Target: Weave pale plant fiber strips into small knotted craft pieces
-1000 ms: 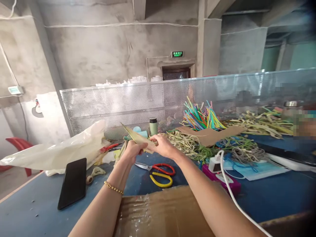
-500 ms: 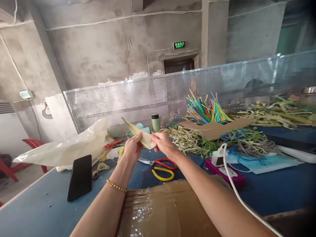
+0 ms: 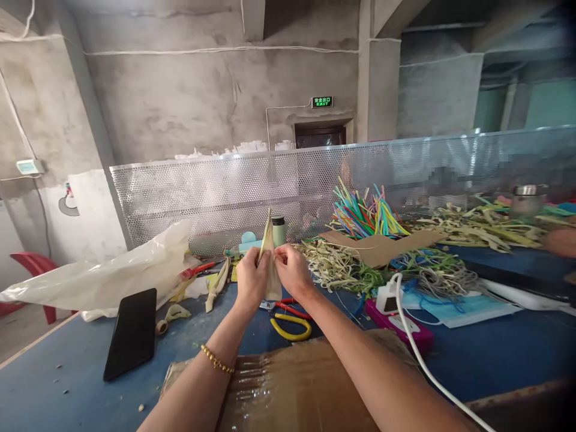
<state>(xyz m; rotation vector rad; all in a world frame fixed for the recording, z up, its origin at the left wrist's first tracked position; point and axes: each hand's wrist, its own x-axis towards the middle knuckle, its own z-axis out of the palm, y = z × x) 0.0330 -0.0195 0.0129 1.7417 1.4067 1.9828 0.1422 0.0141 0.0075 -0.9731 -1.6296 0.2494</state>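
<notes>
Between my two hands a pale yellow-green husk (image 3: 272,276) stands nearly upright, its narrow tip pointing up. My left hand (image 3: 252,273) pinches its left edge. The fingers of my right hand (image 3: 291,270) are closed on its right edge. Behind and below the husk lie scissors (image 3: 292,327) with one yellow and one red handle loop, their blades partly hidden by my hand and the husk. A knotted pale strip (image 3: 219,285) rests just left of my left hand. A green bottle with a black lid (image 3: 279,231) stands behind my hands.
Cardboard (image 3: 306,384) lies under my forearms. A black phone (image 3: 131,333) and a white plastic bag (image 3: 135,273) are at left. To the right are twisted strips (image 3: 333,264), colourful pipe cleaners (image 3: 366,213), a purple power strip (image 3: 400,330) with a white cable, and a blue mask (image 3: 472,309).
The husk has turned from a slant to nearly upright, seen more edge-on. My hands have come to face each other around it. The view has tilted up slightly.
</notes>
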